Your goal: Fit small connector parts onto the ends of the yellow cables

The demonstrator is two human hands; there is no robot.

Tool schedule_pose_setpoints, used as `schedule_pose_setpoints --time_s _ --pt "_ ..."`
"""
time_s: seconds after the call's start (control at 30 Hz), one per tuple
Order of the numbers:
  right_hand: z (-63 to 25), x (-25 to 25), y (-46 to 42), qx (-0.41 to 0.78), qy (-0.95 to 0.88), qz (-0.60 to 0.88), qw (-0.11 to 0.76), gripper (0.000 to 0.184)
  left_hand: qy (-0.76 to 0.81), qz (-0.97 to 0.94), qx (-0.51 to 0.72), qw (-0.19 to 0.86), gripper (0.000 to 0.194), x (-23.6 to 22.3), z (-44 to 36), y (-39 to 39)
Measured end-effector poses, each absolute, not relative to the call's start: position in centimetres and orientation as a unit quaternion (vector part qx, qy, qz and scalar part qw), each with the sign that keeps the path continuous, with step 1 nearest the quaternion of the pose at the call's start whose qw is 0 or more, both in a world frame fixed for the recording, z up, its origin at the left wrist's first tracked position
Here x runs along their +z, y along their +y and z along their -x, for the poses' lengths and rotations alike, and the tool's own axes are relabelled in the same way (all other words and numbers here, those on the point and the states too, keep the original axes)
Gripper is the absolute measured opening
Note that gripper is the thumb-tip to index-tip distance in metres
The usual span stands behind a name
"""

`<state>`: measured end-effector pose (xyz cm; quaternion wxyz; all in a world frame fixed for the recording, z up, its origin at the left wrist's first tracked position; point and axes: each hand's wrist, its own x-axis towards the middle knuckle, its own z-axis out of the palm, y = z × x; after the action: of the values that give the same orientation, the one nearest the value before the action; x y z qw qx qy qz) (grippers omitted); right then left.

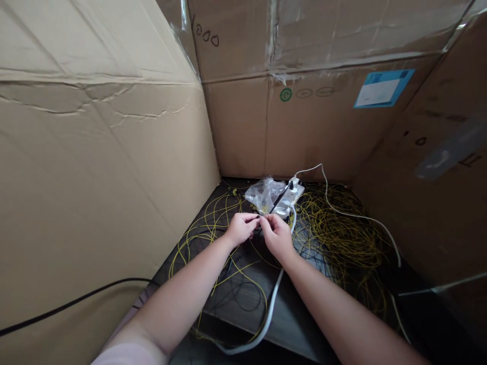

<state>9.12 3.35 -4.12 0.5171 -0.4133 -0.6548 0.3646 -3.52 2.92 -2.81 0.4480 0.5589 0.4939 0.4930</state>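
Observation:
My left hand and my right hand meet over the dark table, fingertips pinched close together. Something small and dark shows between them, too small to name. Just beyond the fingers lie a clear plastic bag with small yellow bits and a white power strip. A black stick-like piece slants from the strip down toward my right hand. Loose loops of thin yellow wire spread beside and below my left hand.
A large tangle of yellow wire heaps up at right. A thick white cable runs off the table's front edge, and a thin white cord curves right. Tall cardboard boxes wall in the back and both sides. A black cable crosses at left.

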Motion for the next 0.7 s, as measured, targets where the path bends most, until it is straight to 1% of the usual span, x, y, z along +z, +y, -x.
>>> schedule_pose_setpoints --time_s 0.13,0.27,0.33,0.43,0.53,0.7 --pt "-9.26 -3.89 3.31 0.343 -0.658 0.428 0.516 0.026 0.522 -0.575 0.483 0.405 0.024 -2.83 3.37 2.75" --pt "-9.24 -3.99 3.48 0.336 -0.656 0.44 0.513 0.026 0.505 -0.604 0.512 0.344 0.018 -2.89 3.32 2.74" --pt "-9.23 -4.07 3.61 0.338 -0.658 0.44 0.509 0.026 0.506 -0.597 0.521 0.339 0.016 -2.86 3.31 2.71" --pt "-9.24 -4.07 3.71 0.346 -0.66 0.437 0.504 0.025 0.514 -0.574 0.501 0.394 0.018 -2.73 3.39 2.61" --pt "-9.24 -3.98 3.67 0.35 -0.661 0.435 0.502 0.024 0.479 -0.571 0.478 0.465 0.021 -2.6 3.63 2.57" --pt "-9.22 -3.87 3.63 0.349 -0.665 0.43 0.501 0.023 0.431 -0.478 0.502 0.578 0.026 -2.47 3.88 2.73"
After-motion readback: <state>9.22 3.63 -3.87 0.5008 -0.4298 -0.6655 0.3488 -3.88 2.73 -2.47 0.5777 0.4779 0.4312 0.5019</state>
